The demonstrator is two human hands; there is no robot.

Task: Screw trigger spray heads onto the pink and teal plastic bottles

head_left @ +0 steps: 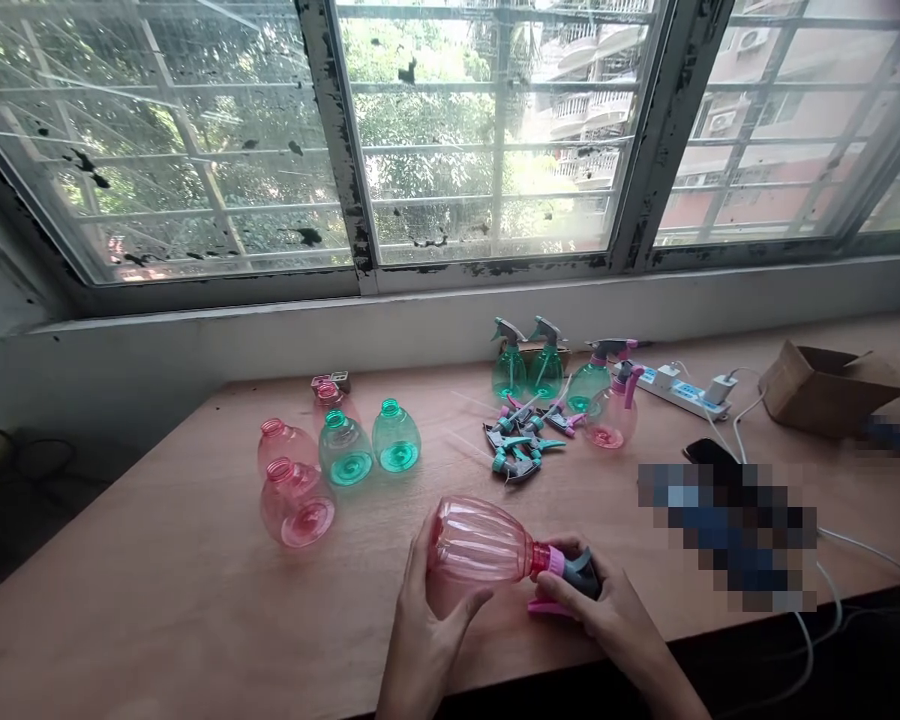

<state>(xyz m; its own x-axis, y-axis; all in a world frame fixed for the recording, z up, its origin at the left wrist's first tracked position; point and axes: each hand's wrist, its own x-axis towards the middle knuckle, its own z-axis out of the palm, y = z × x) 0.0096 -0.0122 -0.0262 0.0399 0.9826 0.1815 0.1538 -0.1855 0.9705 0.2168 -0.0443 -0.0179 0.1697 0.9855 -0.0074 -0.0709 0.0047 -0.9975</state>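
A pink see-through spray bottle (484, 540) lies on its side in the air above the table's front part, its neck pointing right. Around its base end curls my left hand (435, 590), thumb along the near side. My right hand (596, 600) grips the grey and pink spray head (574, 572) at the neck, which sits on the bottle's mouth. Whether it is fully screwed down I cannot tell. Beyond the hands lies a heap of loose spray heads (521, 440) in grey, teal and pink. To the left stand open pink bottles (298, 505) and green bottles (397, 437).
Several bottles with spray heads fitted, such as a green one (546, 370) and a pink one (611, 415), stand near the window wall. A power strip (679, 390) with cables, a cardboard box (832, 390) and a dark phone-like object (712, 455) occupy the right side.
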